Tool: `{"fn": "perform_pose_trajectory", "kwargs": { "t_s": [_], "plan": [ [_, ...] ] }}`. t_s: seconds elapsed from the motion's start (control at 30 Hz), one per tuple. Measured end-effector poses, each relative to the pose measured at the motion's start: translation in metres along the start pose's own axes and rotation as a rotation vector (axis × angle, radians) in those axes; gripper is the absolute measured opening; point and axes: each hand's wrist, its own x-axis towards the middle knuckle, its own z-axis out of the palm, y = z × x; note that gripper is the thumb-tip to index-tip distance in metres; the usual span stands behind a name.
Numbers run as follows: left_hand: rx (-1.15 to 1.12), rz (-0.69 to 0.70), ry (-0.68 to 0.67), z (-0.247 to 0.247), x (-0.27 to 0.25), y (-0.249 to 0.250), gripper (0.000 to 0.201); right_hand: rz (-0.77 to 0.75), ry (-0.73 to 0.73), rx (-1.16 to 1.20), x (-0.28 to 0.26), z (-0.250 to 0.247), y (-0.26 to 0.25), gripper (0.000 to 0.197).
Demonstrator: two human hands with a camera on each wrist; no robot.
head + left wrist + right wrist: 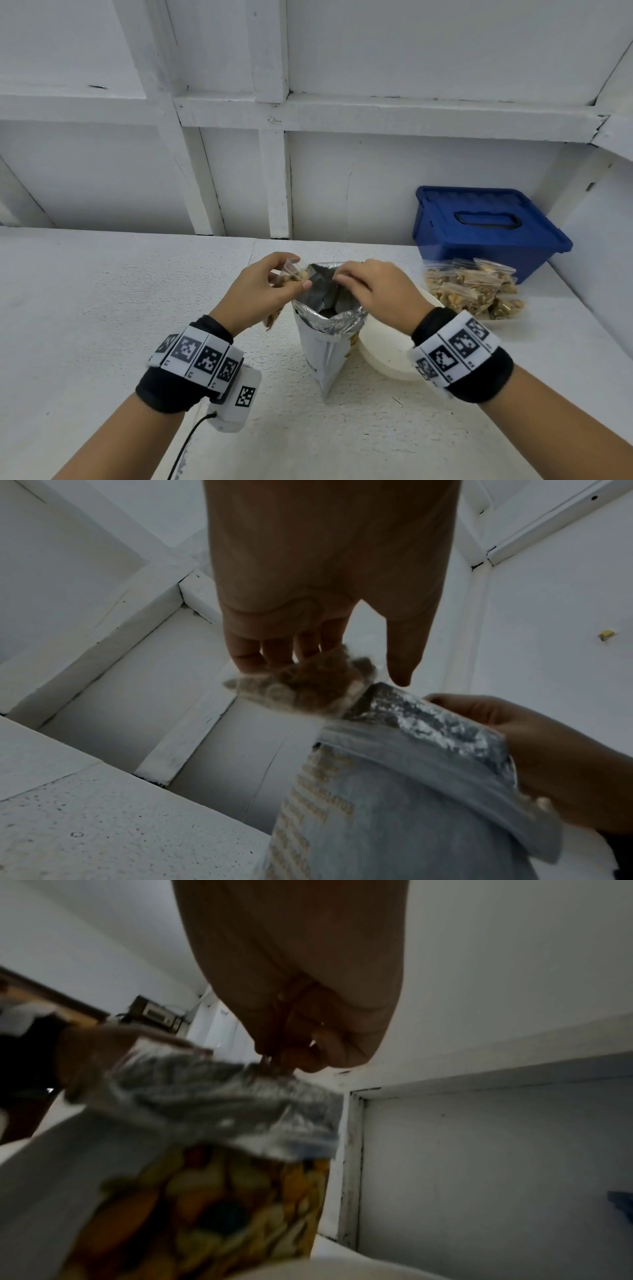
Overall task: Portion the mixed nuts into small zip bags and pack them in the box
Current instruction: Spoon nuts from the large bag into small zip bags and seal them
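My left hand (274, 287) holds a small clear zip bag (289, 275) partly filled with nuts, tilted beside the mouth of the big foil nut bag (329, 339). In the left wrist view its fingers (274, 653) and thumb grip the zip bag (308, 688) right at the foil bag's (394, 777) rim. My right hand (363, 284) hovers over the foil bag's open mouth, fingers curled tight. The right wrist view shows that hand (277, 1061) pinching small brown bits, seemingly nuts, just above the foil rim (222, 1104). The blue lidded box (479, 229) sits shut at the back right.
A pile of filled zip bags (472, 291) lies in front of the blue box. A white bowl (387, 356) stands just right of the foil bag, under my right wrist. White wall panels close the far side of the white table (102, 308).
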Motion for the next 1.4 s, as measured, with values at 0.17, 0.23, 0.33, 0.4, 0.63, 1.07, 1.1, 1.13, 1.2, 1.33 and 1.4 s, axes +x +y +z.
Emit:
{"fn": "perform_pose_trajectory", "kwargs": {
  "t_s": [0.17,0.23,0.33,0.4,0.63,1.07,1.1,1.13,1.2,1.33,1.4],
  "plan": [
    [0.019,0.002,-0.008,0.001,-0.001,-0.002,0.036,-0.019,-0.119,-0.037,-0.002,0.01,-0.001,0.025],
    [0.019,0.003,-0.012,0.003,-0.001,-0.002,0.036,0.003,-0.136,-0.001,-0.001,0.007,-0.002,0.023],
    [0.003,0.003,-0.009,0.005,-0.001,-0.001,0.036,0.076,-0.121,0.121,0.001,0.002,-0.001,0.023],
    [0.003,0.008,-0.007,0.006,-0.002,0.0,0.037,0.131,-0.088,0.198,0.003,0.0,-0.001,0.024],
    [0.031,0.013,-0.004,0.006,-0.004,0.001,0.034,0.322,0.09,0.37,0.008,-0.013,0.012,0.028],
    [0.093,0.015,0.013,-0.002,-0.009,0.007,0.038,0.678,0.337,0.806,0.0,-0.031,0.025,0.025],
    [0.098,0.016,0.015,-0.003,-0.009,0.008,0.039,0.682,0.357,0.806,0.0,-0.033,0.026,0.025],
    [0.108,0.018,0.016,-0.004,-0.009,0.009,0.04,0.682,0.38,0.802,0.0,-0.036,0.026,0.024],
    [0.151,0.032,0.006,-0.006,-0.009,0.012,0.044,0.67,0.436,0.788,0.0,-0.043,0.025,0.023],
    [0.289,0.076,-0.053,-0.008,-0.01,0.02,0.054,0.639,0.534,0.761,0.003,-0.06,0.021,0.021],
    [0.341,0.087,-0.073,-0.007,-0.009,0.025,0.056,0.62,0.554,0.773,0.006,-0.066,0.017,0.021]
  ]
}}
